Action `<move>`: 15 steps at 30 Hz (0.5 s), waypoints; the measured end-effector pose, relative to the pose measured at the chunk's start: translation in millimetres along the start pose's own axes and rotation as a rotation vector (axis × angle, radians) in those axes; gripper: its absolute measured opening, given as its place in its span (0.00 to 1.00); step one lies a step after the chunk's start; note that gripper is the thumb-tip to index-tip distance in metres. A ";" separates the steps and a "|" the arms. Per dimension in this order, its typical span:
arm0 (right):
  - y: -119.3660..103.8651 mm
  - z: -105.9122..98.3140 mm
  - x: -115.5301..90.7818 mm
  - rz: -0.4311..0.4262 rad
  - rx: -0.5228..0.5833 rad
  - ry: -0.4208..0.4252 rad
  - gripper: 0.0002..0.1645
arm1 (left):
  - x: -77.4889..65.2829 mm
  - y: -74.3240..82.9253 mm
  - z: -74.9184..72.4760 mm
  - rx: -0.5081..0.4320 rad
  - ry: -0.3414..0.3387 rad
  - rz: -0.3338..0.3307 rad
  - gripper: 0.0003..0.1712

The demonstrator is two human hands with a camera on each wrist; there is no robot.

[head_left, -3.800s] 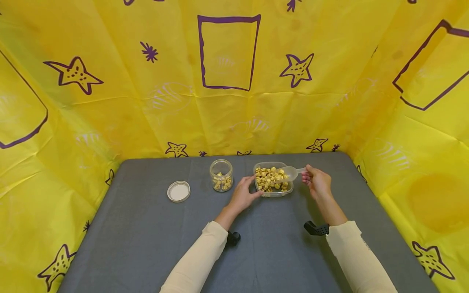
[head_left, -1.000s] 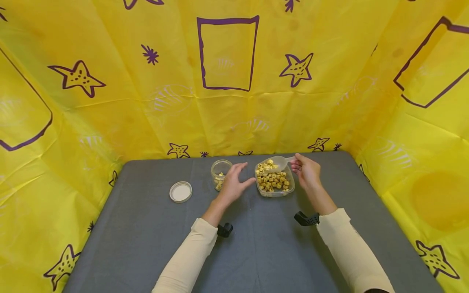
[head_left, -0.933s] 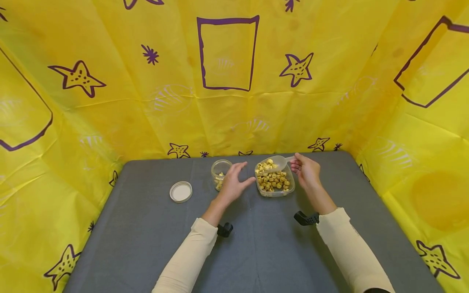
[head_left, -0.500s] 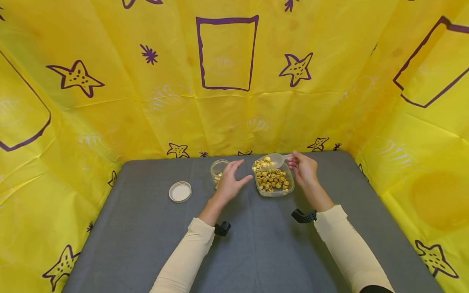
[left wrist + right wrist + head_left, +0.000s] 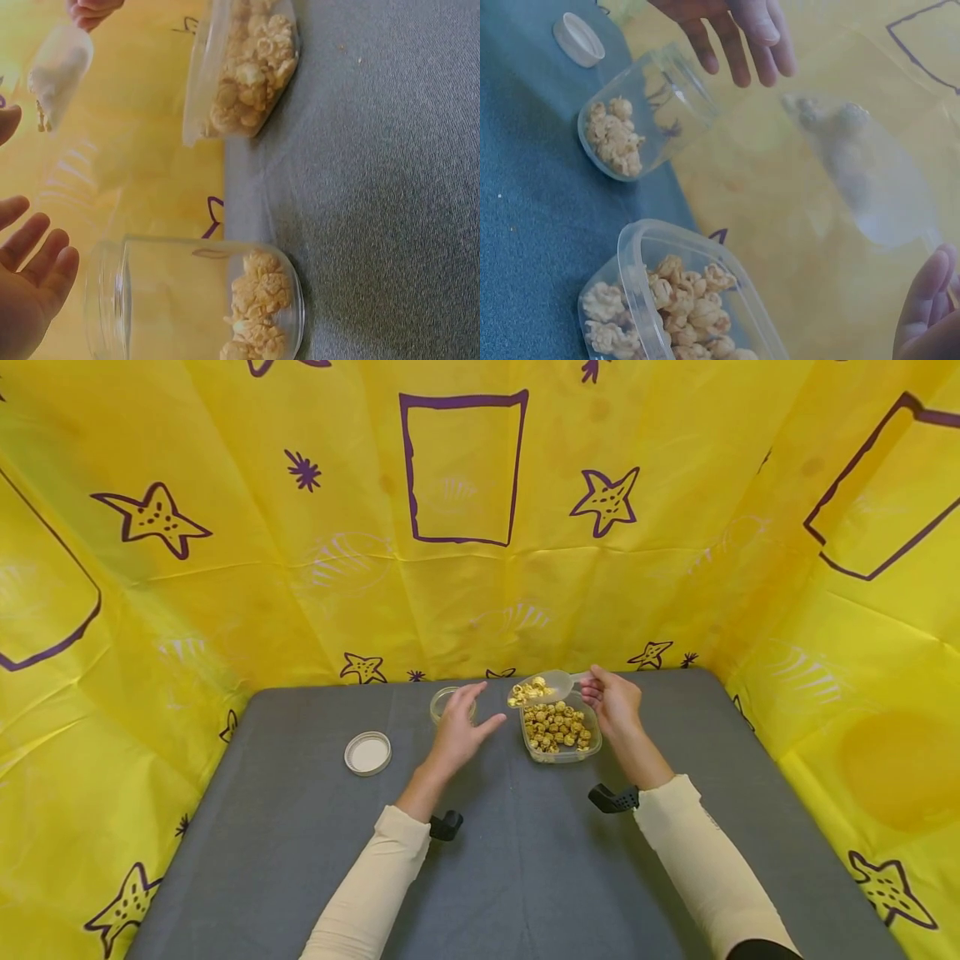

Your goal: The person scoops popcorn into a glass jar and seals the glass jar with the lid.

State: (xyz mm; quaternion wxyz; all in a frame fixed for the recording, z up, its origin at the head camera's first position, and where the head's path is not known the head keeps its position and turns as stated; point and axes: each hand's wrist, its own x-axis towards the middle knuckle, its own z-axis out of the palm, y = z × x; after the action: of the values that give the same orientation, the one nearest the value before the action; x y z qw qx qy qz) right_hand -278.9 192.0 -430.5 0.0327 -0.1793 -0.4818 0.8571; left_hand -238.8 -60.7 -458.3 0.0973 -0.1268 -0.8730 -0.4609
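My right hand (image 5: 617, 703) grips the handle of a translucent plastic scoop (image 5: 557, 684) loaded with popcorn (image 5: 531, 692). The scoop hangs above the far left edge of a clear plastic tub (image 5: 558, 758), which holds more popcorn (image 5: 251, 71). My left hand (image 5: 456, 735) is spread with fingers apart and holds nothing. It hovers near the mouth of a glass jar (image 5: 180, 300) and hides much of it in the head view. In the right wrist view the jar stands upright with some popcorn (image 5: 615, 139) at its bottom.
A round lid (image 5: 367, 753) with a white inside lies on the grey table (image 5: 300, 860), left of the jar. Yellow patterned cloth (image 5: 465, 610) closes off the back and both sides. A few crumbs (image 5: 358, 60) lie near the tub.
My right hand has filled the scoop, lifted it out of the tub and moved it left. My left hand has let go of the tub and shifted left to the jar.
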 end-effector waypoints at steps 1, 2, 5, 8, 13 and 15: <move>0.3 0.7 0.2 0.000 -0.003 0.000 0.16 | 0.3 -0.3 -0.8 -0.003 0.006 0.004 0.37; 0.6 1.2 0.3 -0.001 -0.004 -0.002 0.16 | 0.4 -0.8 -1.5 -0.005 0.012 0.008 0.37; 1.6 2.7 0.7 -0.009 -0.010 0.000 0.15 | 0.4 -1.9 -3.8 -0.013 0.035 0.022 0.37; 1.9 3.8 0.9 -0.006 -0.001 -0.003 0.14 | 0.0 -3.7 -5.9 -0.003 0.059 0.032 0.37; 2.4 6.2 1.6 -0.002 0.017 -0.006 0.12 | 0.4 -6.5 -9.5 -0.002 0.082 0.032 0.36; 2.8 8.0 1.5 -0.002 0.013 -0.002 0.12 | 0.4 -8.1 -11.1 -0.008 0.084 0.021 0.36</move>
State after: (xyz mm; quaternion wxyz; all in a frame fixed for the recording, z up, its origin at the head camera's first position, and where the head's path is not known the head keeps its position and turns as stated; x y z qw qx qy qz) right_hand -282.7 184.3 -429.5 0.0342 -0.1775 -0.4765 0.8604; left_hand -241.1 -74.3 -458.3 0.1383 -0.1166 -0.8649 -0.4683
